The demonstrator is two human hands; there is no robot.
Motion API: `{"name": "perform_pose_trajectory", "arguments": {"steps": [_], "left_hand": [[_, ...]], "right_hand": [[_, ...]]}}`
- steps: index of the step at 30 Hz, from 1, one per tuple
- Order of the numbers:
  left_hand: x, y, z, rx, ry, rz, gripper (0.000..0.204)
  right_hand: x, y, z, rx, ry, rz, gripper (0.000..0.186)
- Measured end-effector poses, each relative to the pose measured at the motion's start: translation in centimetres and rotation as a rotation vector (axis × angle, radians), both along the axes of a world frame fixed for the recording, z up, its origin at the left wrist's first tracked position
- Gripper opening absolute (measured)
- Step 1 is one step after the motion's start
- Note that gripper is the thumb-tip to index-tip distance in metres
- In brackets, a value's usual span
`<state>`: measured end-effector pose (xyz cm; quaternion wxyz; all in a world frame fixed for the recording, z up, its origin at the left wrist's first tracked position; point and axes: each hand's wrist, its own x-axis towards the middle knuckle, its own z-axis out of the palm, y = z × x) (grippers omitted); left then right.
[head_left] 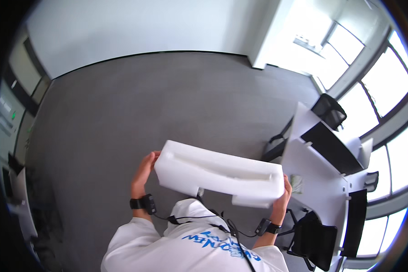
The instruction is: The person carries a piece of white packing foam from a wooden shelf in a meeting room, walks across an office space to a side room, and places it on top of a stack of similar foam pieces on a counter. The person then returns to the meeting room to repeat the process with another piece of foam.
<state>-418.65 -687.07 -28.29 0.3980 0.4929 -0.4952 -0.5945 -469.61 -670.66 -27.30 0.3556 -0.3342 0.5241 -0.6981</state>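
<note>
A long white foam block with a lengthwise groove and uneven lower edge is held level in front of my body. My left hand grips its left end, fingertips partly hidden behind it. My right hand wraps round the right end. Both wrists wear black straps with small dark devices, and a cable runs across my white top.
Grey floor stretches to a white wall with a pillar. At right are white desks with dark panels, black chairs and curved windows. Another desk and doors stand at left.
</note>
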Motion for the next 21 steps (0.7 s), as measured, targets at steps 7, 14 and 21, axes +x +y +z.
{"name": "perform_pose_trajectory", "arguments": {"steps": [7, 14, 21], "left_hand": [[-17.3, -23.3, 1.9, -0.138, 0.231, -0.307, 0.051], [-35.9, -41.0, -4.0, 0.082, -0.049, -0.361, 0.037], [-48.3, -57.2, -2.1, -0.065, 0.179, -0.089, 0.039]], "right_hand": [[-11.5, -13.5, 4.0, -0.075, -0.1, -0.378, 0.015], [-26.3, -29.4, -5.4, 0.041, -0.082, -0.366, 0.028], [-40.2, -48.6, 1.1, -0.118, 0.182, -0.243, 0.03]]}}
